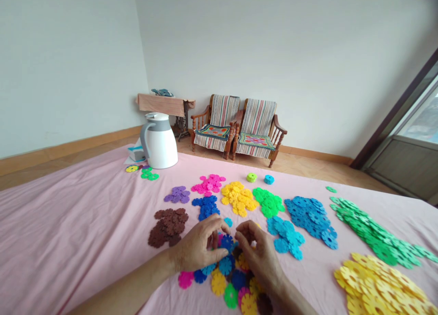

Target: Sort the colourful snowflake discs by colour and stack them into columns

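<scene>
Flower-shaped plastic discs in mixed colours lie in a loose pile (219,283) on the pink cloth, right under both hands. My left hand (201,244) is over the pile's left side, fingers bent and thumb stretched out apart from them. A dark blue disc (227,243) shows near its thumb and index finger; it appears to lie on the pile. My right hand (262,251) hovers at the pile's right side with fingers loosely curled and no disc visibly held. Its fingertips partly cover brown and yellow discs.
Beyond the hands are single-colour heaps: brown (168,226), purple (177,194), pink (208,184), yellow (238,197), green (268,202) and light blue (286,236). Larger blue (310,219), green (376,235) and yellow (383,285) heaps lie right. A white jug (160,144) stands back left.
</scene>
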A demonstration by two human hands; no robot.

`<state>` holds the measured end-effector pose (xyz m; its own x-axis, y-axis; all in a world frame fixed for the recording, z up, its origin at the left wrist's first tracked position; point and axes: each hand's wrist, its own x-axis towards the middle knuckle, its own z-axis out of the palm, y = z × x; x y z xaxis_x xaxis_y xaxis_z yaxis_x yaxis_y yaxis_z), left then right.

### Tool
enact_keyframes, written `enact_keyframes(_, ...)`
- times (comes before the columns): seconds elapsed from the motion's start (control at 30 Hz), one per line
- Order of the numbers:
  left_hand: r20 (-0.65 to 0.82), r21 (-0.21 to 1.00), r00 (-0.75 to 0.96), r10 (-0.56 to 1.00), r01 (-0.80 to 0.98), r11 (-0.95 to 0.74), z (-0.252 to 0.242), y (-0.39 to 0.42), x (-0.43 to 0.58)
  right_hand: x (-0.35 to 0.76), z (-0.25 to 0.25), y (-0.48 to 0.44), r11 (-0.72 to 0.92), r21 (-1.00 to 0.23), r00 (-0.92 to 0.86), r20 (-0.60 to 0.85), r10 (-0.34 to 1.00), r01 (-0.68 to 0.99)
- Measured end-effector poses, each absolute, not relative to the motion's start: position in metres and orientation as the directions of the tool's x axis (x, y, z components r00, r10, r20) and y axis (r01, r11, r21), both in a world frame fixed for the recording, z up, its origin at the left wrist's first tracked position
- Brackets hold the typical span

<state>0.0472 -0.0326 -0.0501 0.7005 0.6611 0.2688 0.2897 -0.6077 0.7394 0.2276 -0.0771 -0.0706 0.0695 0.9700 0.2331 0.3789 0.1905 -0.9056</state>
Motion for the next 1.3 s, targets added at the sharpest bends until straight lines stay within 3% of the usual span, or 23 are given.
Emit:
enact_keyframes(0.2,0.338,0.740,0.428,0.838,0.429,-0.517,-0.057,-0.021,0.046,0.228,-0.070,-0.078,0.180,-0.899,0.074,0.227,0.971,0.400)
enact_keyframes(0.37,0.418,0.715,0.250,0.873,0.503,-0.486,-0.060,-0.009,0.040,0.229,-0.070,-0.078,0.189,-0.878,0.067,0.242,0.968,0.440)
enact_keyframes(0.63,0.313,0.661,0.535,0.785,0.470,-0.584,-0.056,-0.022,0.046,0.231,-0.070,-0.077,0.227,-0.796,0.051,0.306,0.951,0.561)
enact_keyframes(0.83,0.322,0.543,0.584,0.745,0.530,-0.651,-0.058,-0.024,0.046,0.233,-0.075,-0.075,0.205,-0.775,0.062,0.300,0.952,0.597)
enact_keyframes(1.07,0.344,0.603,0.605,0.718,0.443,-0.663,-0.058,-0.024,0.047,0.231,-0.071,-0.076,0.191,-0.812,0.061,0.268,0.962,0.551)
enact_keyframes(1.3,0.343,0.397,0.659,0.670,0.544,-0.739,-0.059,-0.027,0.051,0.232,-0.076,-0.075,0.197,-0.810,0.065,0.278,0.958,0.552)
